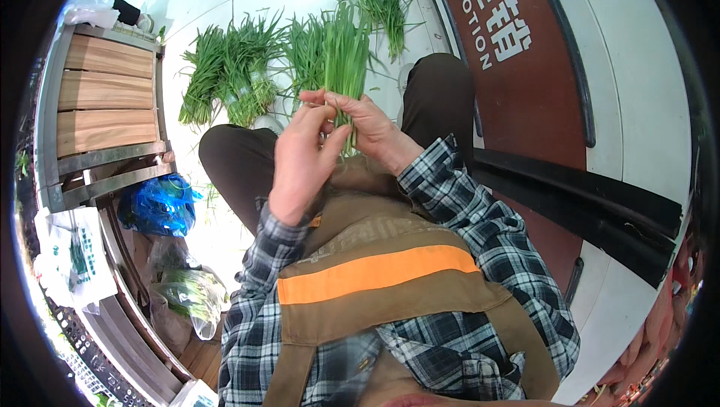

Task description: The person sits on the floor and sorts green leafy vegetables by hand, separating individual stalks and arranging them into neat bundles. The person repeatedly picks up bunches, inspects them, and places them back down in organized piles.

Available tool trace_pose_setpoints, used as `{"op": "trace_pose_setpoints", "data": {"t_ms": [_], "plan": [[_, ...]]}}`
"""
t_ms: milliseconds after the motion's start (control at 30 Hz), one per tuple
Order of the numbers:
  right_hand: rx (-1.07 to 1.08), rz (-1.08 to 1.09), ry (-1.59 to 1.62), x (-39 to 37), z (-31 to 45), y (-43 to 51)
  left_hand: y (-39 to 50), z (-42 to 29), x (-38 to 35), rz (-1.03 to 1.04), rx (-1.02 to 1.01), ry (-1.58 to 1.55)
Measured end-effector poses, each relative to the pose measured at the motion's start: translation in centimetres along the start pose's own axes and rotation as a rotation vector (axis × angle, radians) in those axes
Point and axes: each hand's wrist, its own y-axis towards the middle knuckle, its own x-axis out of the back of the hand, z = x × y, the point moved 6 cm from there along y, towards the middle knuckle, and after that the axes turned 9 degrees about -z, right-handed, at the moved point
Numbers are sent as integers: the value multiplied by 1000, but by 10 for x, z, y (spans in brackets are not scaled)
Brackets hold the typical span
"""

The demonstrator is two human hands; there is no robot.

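Note:
My right hand (376, 124) grips an upright bunch of green Chinese chives (346, 52) low on its stalks, above my knees. The leaves fan away from me and the pale cut ends point towards my apron. Close against the same stalks is my left hand (304, 148), its fingers curled and its thumb beside the lower ends. Whether its fingertips pinch a stalk is hidden. Just beyond the hands, more chives (306, 52) lie on the white tiled floor. To the left are further heaps of chives (205, 78), some bundled with clear wrap.
A wood-slatted metal rack (107, 89) stands at left, with a blue plastic bag (160, 204) and a clear bag of greens (194, 294) below it. At right is a white cabinet with a brown panel (529, 103) and black rail (579, 199). Farther chives (388, 13) lie ahead.

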Motion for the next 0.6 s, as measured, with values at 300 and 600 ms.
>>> {"op": "trace_pose_setpoints", "data": {"t_ms": [300,600], "plan": [[-102,13,244,6,-5,3,-10,39,-15,-11,218,-528],[-68,-133,-22,18,-7,-2,11,58,136,-357,-8,485]]}}
